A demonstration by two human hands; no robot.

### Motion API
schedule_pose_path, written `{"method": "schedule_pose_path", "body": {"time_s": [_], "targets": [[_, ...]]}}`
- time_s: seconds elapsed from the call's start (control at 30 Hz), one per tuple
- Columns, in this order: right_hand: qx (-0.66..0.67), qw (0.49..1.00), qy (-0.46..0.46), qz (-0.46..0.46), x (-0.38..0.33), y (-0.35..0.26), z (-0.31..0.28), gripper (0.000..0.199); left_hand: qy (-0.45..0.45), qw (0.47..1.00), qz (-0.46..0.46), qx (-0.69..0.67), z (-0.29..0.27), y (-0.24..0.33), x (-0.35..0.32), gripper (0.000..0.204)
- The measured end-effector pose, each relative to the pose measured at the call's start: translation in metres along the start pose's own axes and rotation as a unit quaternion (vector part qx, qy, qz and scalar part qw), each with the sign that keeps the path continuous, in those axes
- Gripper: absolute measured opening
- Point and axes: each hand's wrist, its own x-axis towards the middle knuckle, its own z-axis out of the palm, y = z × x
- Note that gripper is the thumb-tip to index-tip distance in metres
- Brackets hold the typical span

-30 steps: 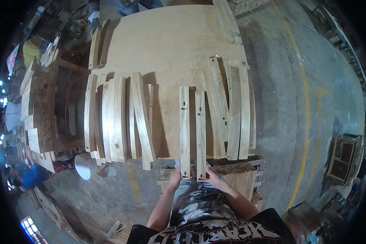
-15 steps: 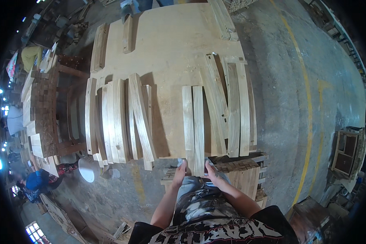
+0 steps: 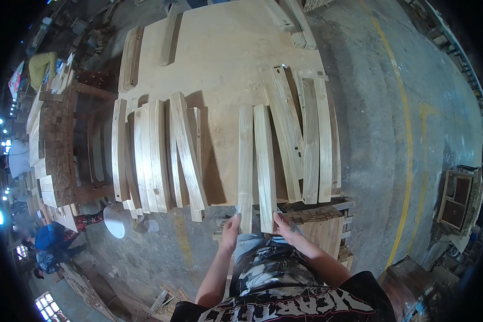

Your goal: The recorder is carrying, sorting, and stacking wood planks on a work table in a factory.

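Observation:
Two pale wooden strips lie lengthwise in front of me, a gap between them, their near ends reaching past the table's near edge. My left hand is closed on the near end of the left wooden strip. The near end of the right wooden strip is in the grip of my right hand. Close by on the right, several wooden pieces with dark slots lean together. Another bunch of pale wooden pieces rests to the left, one lying slantwise.
Wooden pieces lie along the far side of the table, one of them blurred at the far right. Blue clothing shows at the far edge. Stacked wood stands below the near right edge. A white bucket is on the floor at left.
The strips, side by side before, have spread apart at their near ends and shifted slightly away from me. At the far left, a co-worker's gloved hand has left a wooden piece.

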Motion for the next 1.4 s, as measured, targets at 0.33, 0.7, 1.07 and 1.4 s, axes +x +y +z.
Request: {"method": "schedule_pose_path", "body": {"time_s": [0.33, 0.7, 1.07, 1.4], "targets": [[0.057, 0.997, 0.042, 0.041, 0.024, 0.002, 0.004, 0.072, 0.052, 0.988, 0.052, 0.132, 0.021, -0.015, 0.03, 0.048], [0.073, 0.997, -0.01, -0.009, 0.013, -0.001, 0.022, 0.07, 0.068, 0.994, 0.062, 0.062, -0.017, -0.019, 0.031, 0.05], [-0.233, 0.922, 0.203, -0.233, 0.043, 0.021, 0.001, 0.052, 0.181, 0.915, 0.218, 0.288, 0.039, -0.034, 0.033, 0.039], [-0.355, 0.772, 0.316, -0.423, 0.039, -0.086, 0.097, 0.094, 0.173, 0.899, 0.303, 0.265, 0.043, -0.041, 0.026, 0.056]]}}
